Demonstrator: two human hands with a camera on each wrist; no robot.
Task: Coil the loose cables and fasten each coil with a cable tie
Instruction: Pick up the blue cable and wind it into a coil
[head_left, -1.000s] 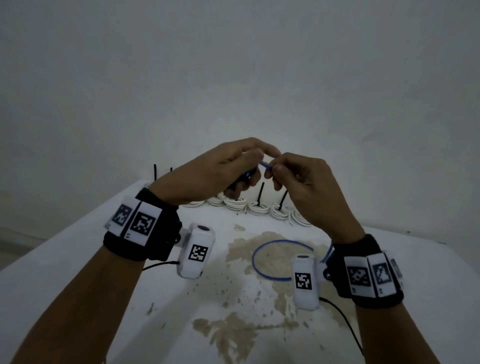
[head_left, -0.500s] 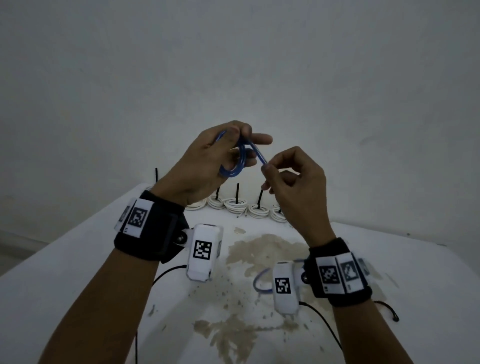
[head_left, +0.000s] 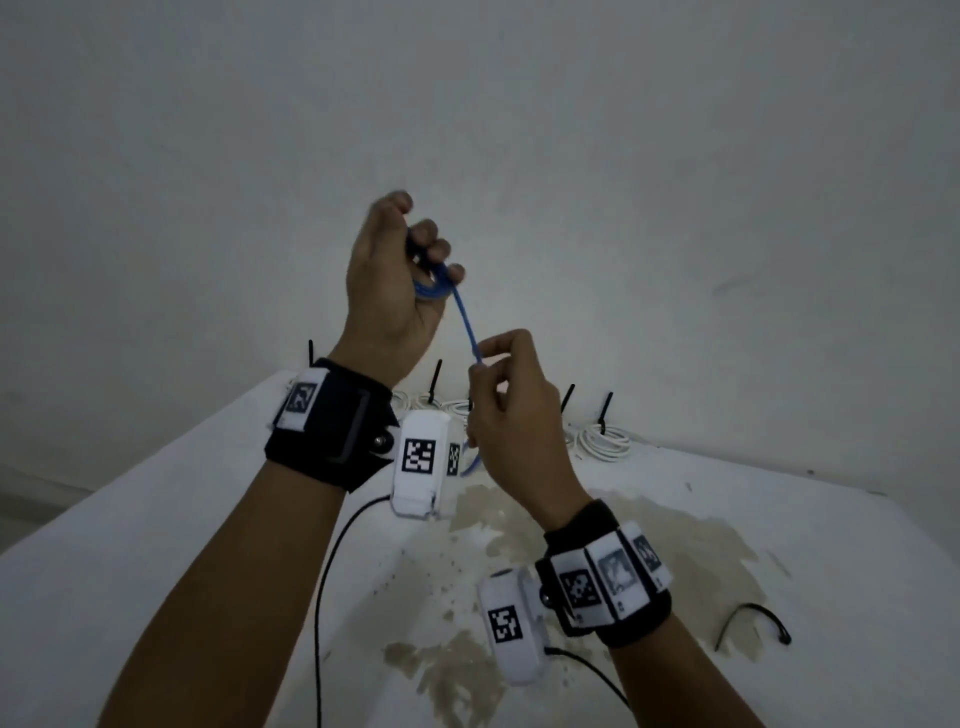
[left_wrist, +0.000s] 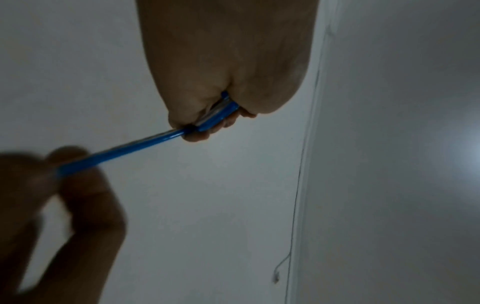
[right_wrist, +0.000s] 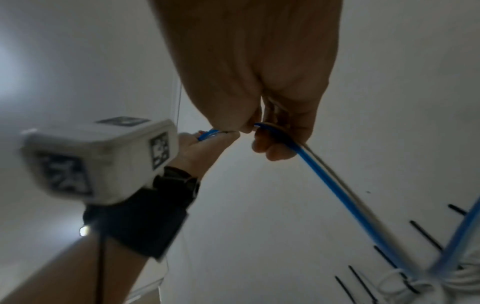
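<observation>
Fingers of the left hand (head_left: 387, 280) curl round a small coil of blue cable (head_left: 466, 322), raised above the white table (head_left: 156, 519); the right hand (head_left: 511, 410) pinches the cable's free run lower down. White coils (head_left: 602, 441) with upright black ties line the table's far edge, and a loose black tie (head_left: 753, 621) lies at right.

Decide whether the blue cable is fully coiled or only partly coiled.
Partly coiled: the left hand grips a few loops, while a straight stretch of blue cable runs down to the right hand.
</observation>
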